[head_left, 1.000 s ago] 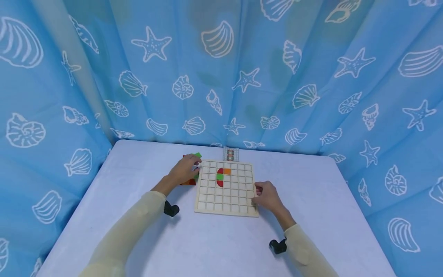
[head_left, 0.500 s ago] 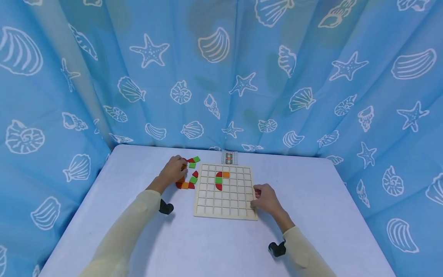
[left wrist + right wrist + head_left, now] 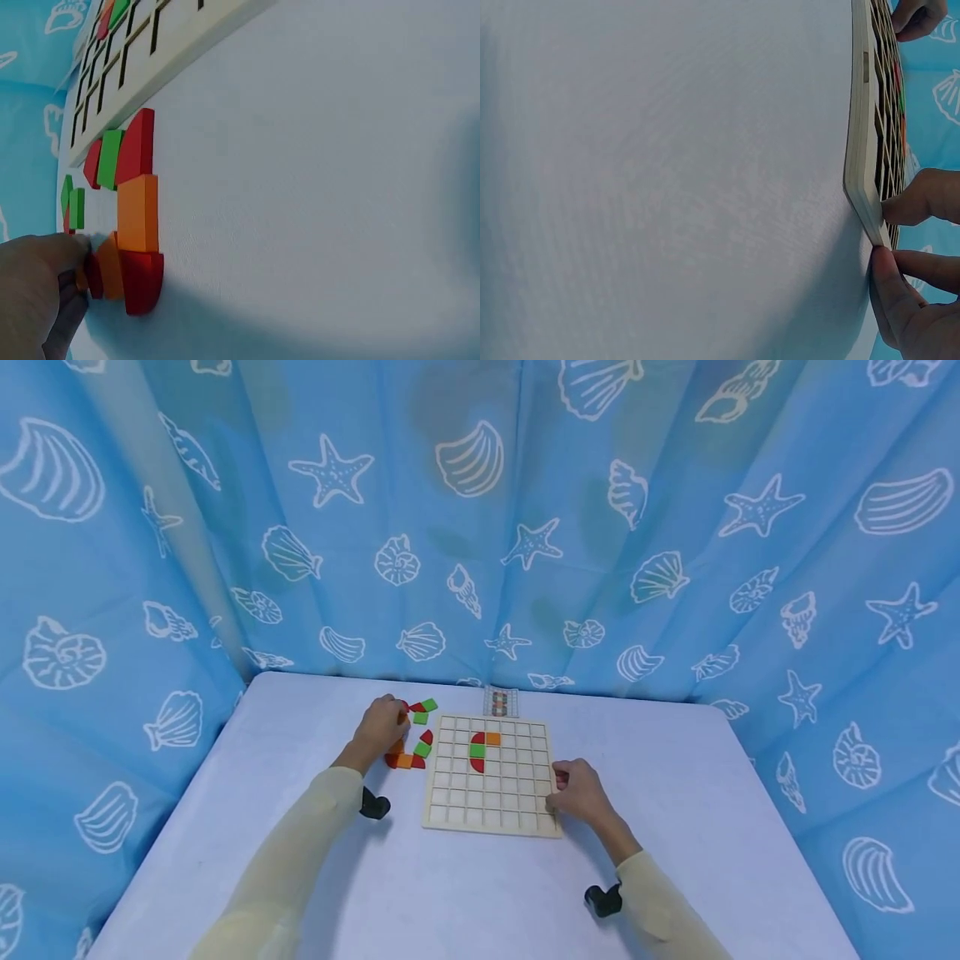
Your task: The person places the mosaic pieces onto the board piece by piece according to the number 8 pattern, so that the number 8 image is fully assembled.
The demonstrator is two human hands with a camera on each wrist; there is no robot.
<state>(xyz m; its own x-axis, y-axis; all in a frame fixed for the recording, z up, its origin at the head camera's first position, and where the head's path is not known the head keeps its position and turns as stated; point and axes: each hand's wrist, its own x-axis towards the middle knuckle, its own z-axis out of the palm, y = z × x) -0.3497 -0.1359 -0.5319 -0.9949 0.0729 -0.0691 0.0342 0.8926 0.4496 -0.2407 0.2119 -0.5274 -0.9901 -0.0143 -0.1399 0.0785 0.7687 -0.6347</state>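
Note:
The pale wooden grid board [image 3: 491, 793] lies mid-table. In its cells sit two red quarter-round tiles, a green square tile [image 3: 477, 750] and an orange square tile [image 3: 492, 739]. My right hand [image 3: 580, 789] grips the board's right edge, thumb on top and fingers at its side and below in the right wrist view. Left of the board, my left hand [image 3: 381, 725] is down among loose tiles. The left wrist view has its thumb and fingers around a small orange tile [image 3: 81, 279], partly hidden, beside a red tile [image 3: 94, 274].
Loose red, green and orange tiles, such as an orange one [image 3: 137, 214] and a green one [image 3: 423, 749], lie left of the board. A small pattern card [image 3: 500, 702] stands behind it. A blue shell-print curtain [image 3: 450, 527] closes off the white table's [image 3: 465, 893] far side.
My left hand has moved left from the board's edge, uncovering several loose tiles, then stayed among them. My right hand keeps its grip on the board. The head view has tilted slightly.

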